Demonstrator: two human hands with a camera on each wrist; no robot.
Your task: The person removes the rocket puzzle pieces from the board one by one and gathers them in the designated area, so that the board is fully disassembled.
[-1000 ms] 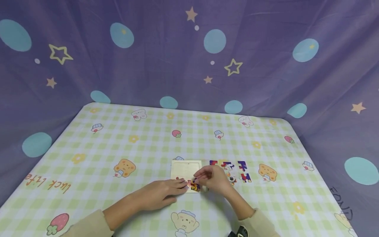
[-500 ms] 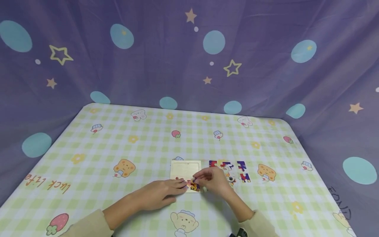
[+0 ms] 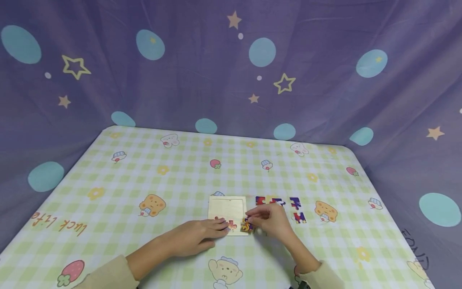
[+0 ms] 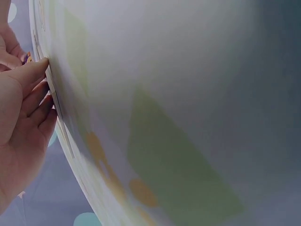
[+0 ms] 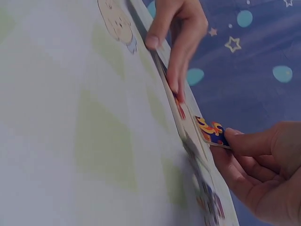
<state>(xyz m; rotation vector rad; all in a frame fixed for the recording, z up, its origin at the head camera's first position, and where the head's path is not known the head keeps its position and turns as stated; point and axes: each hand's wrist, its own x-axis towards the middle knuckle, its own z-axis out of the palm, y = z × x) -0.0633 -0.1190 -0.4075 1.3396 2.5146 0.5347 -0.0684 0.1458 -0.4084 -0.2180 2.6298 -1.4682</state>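
A pale wooden puzzle tray (image 3: 226,207) lies flat on the table. My left hand (image 3: 194,237) rests on its near left part, fingers extended over pieces set in the near row; they partly hide those pieces. A pink-red puzzle piece (image 3: 232,225) shows just right of the fingertips. My right hand (image 3: 273,221) pinches a purple, orange and yellow puzzle piece (image 5: 212,130) between thumb and fingers. In the right wrist view that piece is tilted and raised at the tray's edge. The left wrist view has my left hand (image 4: 23,117) at the tray's edge.
Several loose puzzle pieces lie right of the tray, among them a purple one (image 3: 294,202), a red and purple one (image 3: 299,217) and a red one (image 3: 260,200). My right hand covers others. A checked tablecloth (image 3: 187,180) covers the table; a purple curtain (image 3: 202,80) hangs behind.
My right hand has moved right with the orange and purple piece, lifting it from its place in the tray's near right corner. My left hand has stayed put.
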